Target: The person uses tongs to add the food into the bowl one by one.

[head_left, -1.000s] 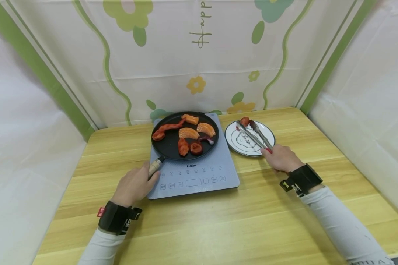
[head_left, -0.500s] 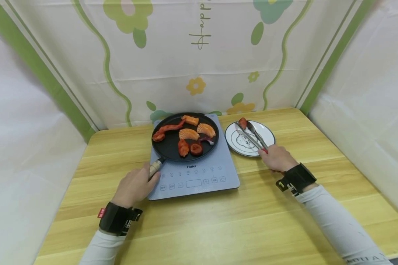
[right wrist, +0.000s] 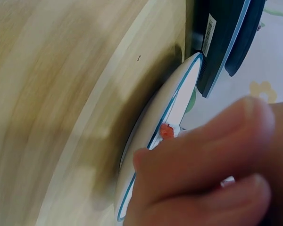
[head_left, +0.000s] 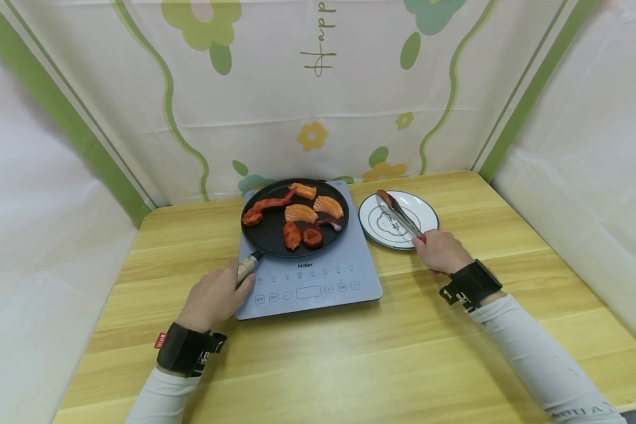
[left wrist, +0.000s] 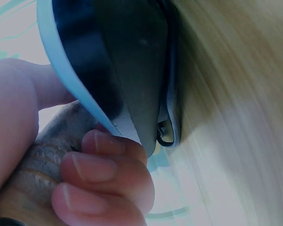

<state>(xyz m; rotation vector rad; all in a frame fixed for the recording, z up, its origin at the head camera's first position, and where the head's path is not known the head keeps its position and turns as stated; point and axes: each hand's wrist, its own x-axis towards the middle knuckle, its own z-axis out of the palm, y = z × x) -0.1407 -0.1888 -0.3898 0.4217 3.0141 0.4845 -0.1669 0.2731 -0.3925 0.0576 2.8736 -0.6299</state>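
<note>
In the head view my left hand grips the wood-toned handle of a round black frying pan. Its fingers curl round that handle in the left wrist view. Several food pieces lie in the pan, among them orange salmon-like slices and a long red strip. My right hand holds metal tongs over a white plate with a dark rim. The tongs' tips have come together around a small red food piece at the plate's far left side.
Beneath the pan is a pale blue Haier induction cooker, with the plate close by its right side. Both stand on a wooden table. A flower-printed white cloth rises behind the table, and plain white sheets hang at both sides.
The tongs' arms have drawn together on the red piece, which has shifted slightly left. My right hand has moved a little left. The left hand and pan stay put.
</note>
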